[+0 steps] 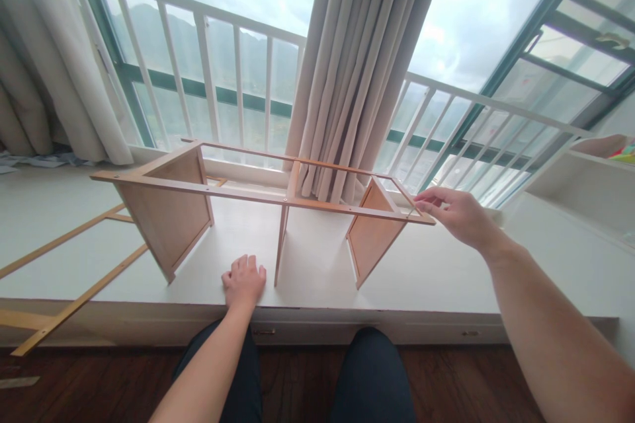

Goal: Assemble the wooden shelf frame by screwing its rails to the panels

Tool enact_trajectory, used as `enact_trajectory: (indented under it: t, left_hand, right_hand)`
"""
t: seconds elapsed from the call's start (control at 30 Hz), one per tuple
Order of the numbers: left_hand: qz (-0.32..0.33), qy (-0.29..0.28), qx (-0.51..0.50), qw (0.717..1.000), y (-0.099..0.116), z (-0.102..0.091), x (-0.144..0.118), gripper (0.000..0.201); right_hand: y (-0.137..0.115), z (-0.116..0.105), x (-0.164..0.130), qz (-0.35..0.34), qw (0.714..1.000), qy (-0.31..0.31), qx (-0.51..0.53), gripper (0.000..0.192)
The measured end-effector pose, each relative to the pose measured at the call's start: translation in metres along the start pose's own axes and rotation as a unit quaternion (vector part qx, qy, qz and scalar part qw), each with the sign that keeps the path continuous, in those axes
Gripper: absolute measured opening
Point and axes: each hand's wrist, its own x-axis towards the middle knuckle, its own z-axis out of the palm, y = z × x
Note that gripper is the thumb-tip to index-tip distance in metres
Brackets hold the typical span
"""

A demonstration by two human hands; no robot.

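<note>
Right forearm (540, 317) nearest me; right hand (459, 218) pinching at right end of rack (282, 199) standing on ledge (436, 271), can't tell on what. Left hand (245, 283) rests there, fingers loosely together. Corner fastening, I judge; next calls for steady pinch.

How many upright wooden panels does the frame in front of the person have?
3: a left panel, a middle panel seen nearly edge-on, and a right panel, the one nearest the right hand. None appears hidden.

Left hand (245, 283) rests palm-down; right hand (457, 215) extends, fingers (430, 194) bent.
</note>
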Motion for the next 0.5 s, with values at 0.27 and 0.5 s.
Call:
enact_trajectory:
  t: [0.27,0.5]
  left_hand:
    - [0.004,0.007,0.005,1.000,-0.001,0.001,0.000,0.039]
    - [0.002,0.007,0.000,1.000,0.000,0.001,-0.001,0.039]
  right_hand:
    - [-0.004,0.002,0.000,0.003,1.000,0.015,-0.014,0.037]
    - [-0.011,0.003,0.000,0.012,0.999,0.034,-0.039,0.036]
